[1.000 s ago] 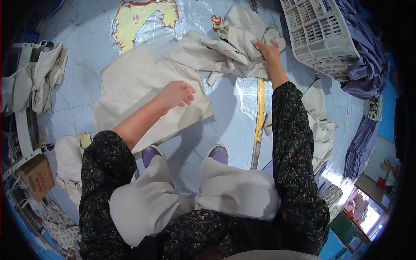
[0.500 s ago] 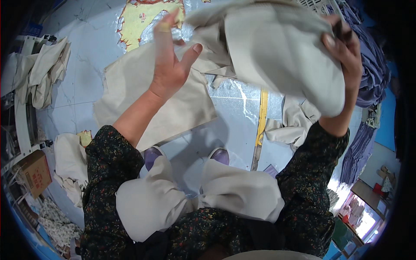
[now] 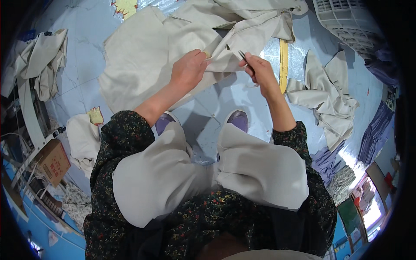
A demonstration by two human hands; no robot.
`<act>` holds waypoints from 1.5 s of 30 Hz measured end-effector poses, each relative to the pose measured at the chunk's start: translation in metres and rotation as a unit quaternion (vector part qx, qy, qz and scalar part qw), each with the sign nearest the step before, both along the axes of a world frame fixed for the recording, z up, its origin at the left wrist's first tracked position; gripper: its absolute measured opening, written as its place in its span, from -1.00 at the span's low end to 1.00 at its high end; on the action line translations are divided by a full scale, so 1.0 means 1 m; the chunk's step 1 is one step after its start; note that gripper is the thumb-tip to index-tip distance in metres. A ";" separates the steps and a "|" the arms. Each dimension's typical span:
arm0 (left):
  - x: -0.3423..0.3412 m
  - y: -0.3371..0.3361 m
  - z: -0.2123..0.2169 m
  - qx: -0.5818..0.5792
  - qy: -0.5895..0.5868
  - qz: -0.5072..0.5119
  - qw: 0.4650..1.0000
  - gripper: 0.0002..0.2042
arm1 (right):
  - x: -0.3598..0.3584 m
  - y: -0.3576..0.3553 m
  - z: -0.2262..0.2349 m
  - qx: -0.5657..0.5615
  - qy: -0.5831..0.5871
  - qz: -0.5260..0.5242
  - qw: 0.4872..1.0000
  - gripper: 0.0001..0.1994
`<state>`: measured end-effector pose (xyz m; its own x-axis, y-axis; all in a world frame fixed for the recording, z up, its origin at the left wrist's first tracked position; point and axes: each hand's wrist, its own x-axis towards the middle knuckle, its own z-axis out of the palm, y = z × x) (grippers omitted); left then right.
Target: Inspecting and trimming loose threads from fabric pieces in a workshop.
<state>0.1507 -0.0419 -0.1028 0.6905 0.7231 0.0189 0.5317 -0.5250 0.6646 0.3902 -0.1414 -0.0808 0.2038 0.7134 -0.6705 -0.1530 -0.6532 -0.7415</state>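
Observation:
A large beige cloth garment (image 3: pixel 138 56) lies spread and partly bunched on the floor before my feet. Its near edge is pinched in the closed fingers of my left hand (image 3: pixel 189 69). My right hand (image 3: pixel 262 74) is closed around small dark thread snips (image 3: pixel 242 56), just right of that edge. The two pointed tips stick out past the fingers toward the cloth. Most of the tool is hidden in the palm, and I cannot tell whether its blades touch the cloth.
Crumpled beige pieces (image 3: pixel 331 102) lie on the tiles to the right, past a yellow strip (image 3: pixel 283 65). A white plastic basket (image 3: pixel 346 21) stands at far right. More beige cloth (image 3: pixel 82 138) and a cardboard box (image 3: pixel 53 162) are at left, beside a white metal frame (image 3: pixel 32 112).
The cloth that my right hand held up in the air now lies on the floor. My left hand has come down onto its edge, and snips now show in my right hand.

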 end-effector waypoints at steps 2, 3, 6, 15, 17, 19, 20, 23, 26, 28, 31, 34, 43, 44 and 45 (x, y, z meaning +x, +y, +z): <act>-0.001 -0.001 0.003 -0.024 -0.018 0.016 0.999 -0.84 | -0.005 0.002 -0.013 -0.012 0.005 -0.005 1.000 -0.59; 0.000 -0.002 0.005 -0.039 -0.023 0.021 0.999 -0.83 | -0.005 0.006 -0.017 -0.012 0.003 -0.009 1.000 -0.59; 0.003 -0.001 0.009 -0.094 -0.065 0.044 0.992 -0.83 | -0.003 0.021 -0.027 -0.014 0.048 0.013 0.999 -0.59; -0.003 0.002 -0.003 -0.251 -0.095 0.143 0.953 -0.79 | -0.006 0.035 -0.033 0.040 0.115 0.034 0.992 -0.61; -0.002 0.007 -0.008 -0.268 -0.083 0.153 0.948 -0.80 | -0.005 0.034 -0.035 0.060 0.144 0.032 0.987 -0.61; -0.001 0.012 -0.013 -0.254 -0.063 0.174 0.949 -0.80 | -0.001 0.033 -0.034 0.083 0.184 0.018 0.979 -0.62; -0.001 0.016 -0.014 -0.187 -0.105 0.157 0.964 -0.82 | 0.002 0.032 -0.032 0.093 0.207 0.004 0.974 -0.62; -0.008 0.023 -0.015 0.015 -0.148 0.172 0.974 -0.87 | 0.013 0.030 -0.021 0.126 0.243 -0.110 0.955 -0.64; -0.022 0.017 -0.006 0.111 -0.107 0.141 0.978 -0.80 | 0.015 0.030 -0.014 0.151 0.146 -0.098 0.973 -0.70; -0.035 0.008 0.001 0.097 -0.088 0.008 0.991 -0.69 | 0.009 0.034 -0.019 0.180 0.000 -0.030 0.983 -0.71; -0.039 -0.007 -0.003 0.142 0.006 -0.020 0.990 -0.70 | -0.003 0.046 -0.036 0.210 -0.374 0.210 0.878 -0.82; -0.044 0.004 -0.022 0.193 0.035 0.056 0.979 -0.67 | 0.007 0.055 -0.040 0.174 -0.437 0.258 0.844 -0.82; -0.049 0.097 0.045 -0.395 -0.228 0.140 0.879 -0.68 | -0.005 0.025 0.001 0.194 -0.162 0.252 0.934 -0.57; -0.046 0.108 0.061 -0.406 -0.261 0.131 0.866 -0.66 | -0.014 0.027 -0.004 0.179 -0.253 0.310 0.899 -0.61; -0.043 0.119 0.073 -0.449 -0.317 0.183 0.815 -0.69 | -0.020 0.028 -0.009 0.172 -0.284 0.281 0.901 -0.64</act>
